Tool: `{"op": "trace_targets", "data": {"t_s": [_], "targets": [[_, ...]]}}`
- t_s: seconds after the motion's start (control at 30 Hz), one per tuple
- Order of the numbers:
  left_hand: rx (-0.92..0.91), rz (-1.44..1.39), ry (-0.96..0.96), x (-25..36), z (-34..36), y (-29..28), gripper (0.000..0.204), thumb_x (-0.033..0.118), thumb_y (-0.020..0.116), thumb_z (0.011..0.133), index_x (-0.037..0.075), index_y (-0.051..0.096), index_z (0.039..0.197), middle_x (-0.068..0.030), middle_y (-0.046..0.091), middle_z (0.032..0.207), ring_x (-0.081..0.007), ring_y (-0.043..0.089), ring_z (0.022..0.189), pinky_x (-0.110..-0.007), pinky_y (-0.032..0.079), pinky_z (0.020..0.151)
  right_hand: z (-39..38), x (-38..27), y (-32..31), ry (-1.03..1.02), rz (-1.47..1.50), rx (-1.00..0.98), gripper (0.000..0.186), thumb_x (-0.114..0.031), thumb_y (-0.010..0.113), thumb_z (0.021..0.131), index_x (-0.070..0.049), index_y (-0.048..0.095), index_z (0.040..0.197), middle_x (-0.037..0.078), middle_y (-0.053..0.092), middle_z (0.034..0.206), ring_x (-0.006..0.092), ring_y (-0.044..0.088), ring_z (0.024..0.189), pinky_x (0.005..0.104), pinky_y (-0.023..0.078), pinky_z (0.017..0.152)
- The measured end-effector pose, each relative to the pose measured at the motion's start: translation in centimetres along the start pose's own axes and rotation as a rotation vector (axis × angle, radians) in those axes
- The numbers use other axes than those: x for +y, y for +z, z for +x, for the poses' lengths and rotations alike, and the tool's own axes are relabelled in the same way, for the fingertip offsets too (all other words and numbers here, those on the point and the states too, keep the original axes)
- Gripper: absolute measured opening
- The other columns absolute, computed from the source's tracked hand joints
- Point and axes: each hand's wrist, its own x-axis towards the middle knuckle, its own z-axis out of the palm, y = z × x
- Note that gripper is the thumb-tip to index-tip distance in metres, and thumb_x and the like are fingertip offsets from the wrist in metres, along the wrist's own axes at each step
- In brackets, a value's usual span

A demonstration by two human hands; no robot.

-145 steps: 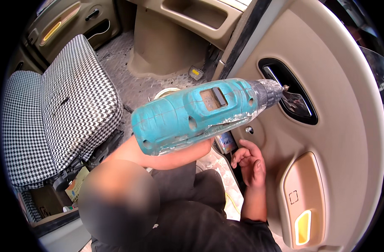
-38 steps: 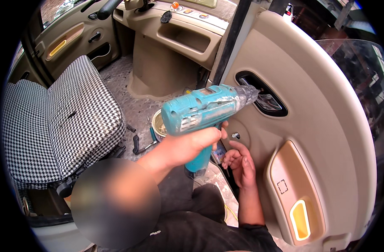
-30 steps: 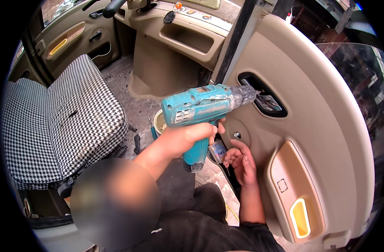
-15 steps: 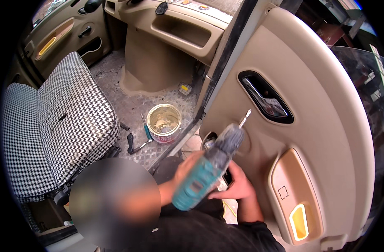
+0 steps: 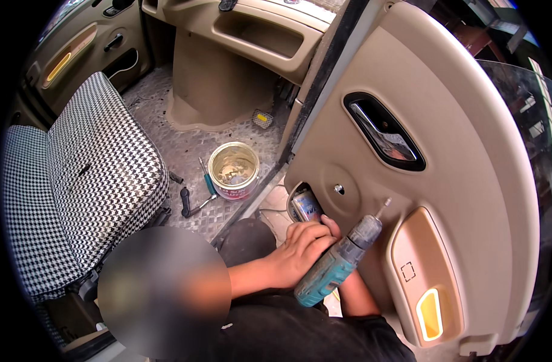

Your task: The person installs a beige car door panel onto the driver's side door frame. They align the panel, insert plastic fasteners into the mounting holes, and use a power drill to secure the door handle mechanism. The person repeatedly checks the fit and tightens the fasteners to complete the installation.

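A teal and dark grey power drill (image 5: pixel 330 274) points up and right, its slim bit just in front of the beige door panel (image 5: pixel 372 187). My left hand (image 5: pixel 294 253) is closed against the drill's left side, fingers curled round where the handle lies; the handle itself is hidden. Behind the drill is my right hand, mostly covered, with a fingertip (image 5: pixel 331 225) showing beside the left fingers and the forearm (image 5: pixel 355 295) below. Its grip is hidden. On the door are a round recess with a small metal stub (image 5: pixel 339 189) and a chrome inner handle (image 5: pixel 384 133).
A blue and silver can (image 5: pixel 307 206) stands in the door pocket. On the cab floor are an open metal tin (image 5: pixel 234 175), a teal-handled screwdriver (image 5: pixel 209 182) and a black window crank (image 5: pixel 186 202). A checked seat (image 5: pixel 107 175) fills the left. An armrest (image 5: pixel 427 277) juts from the door.
The drill has moved right and down, uncovering the recess with the metal stub and the can. My left hand has moved right, and my right hand has gone mostly behind the drill.
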Motion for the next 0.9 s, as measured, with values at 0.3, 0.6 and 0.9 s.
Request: {"op": "trace_targets", "data": {"t_s": [0.3,0.6,0.9], "targets": [[0.172,-0.094,-0.482,-8.5,-4.5,3.2,0.129,0.027,0.095,0.059,0.003,0.019,0.161,-0.0327,0.019,0.162,-0.0511,0.020,0.152,-0.057,0.025,0.120,-0.9,-1.1,0.0,-0.937,-1.501,0.026,0.090,0.003,0.076,0.076,-0.009,0.027,0.151,0.006,0.066,0.088,0.0239,0.069,0.086,0.0562,0.045,0.108],[0.022,0.245,-0.001,-8.8,5.0,2.6,0.087,0.018,0.076,0.077,0.031,0.044,0.157,-0.0215,0.013,0.171,-0.0521,0.007,0.156,-0.068,0.009,0.121,-1.2,-2.5,2.8,-1.066,-1.599,0.174,0.090,0.004,0.073,0.078,-0.009,0.022,0.151,0.005,0.063,0.083,0.0236,0.067,0.084,0.0586,0.046,0.107],[0.006,0.261,0.197,-12.3,7.3,3.0,0.108,0.059,0.083,0.062,0.042,0.038,0.159,-0.0157,0.002,0.174,-0.0506,-0.006,0.157,-0.072,-0.004,0.118,-1.9,-2.4,4.7,-0.842,-1.491,0.108,0.099,0.003,0.075,0.081,-0.013,0.015,0.158,0.005,0.063,0.081,0.0248,0.067,0.083,0.0580,0.049,0.103]]}}
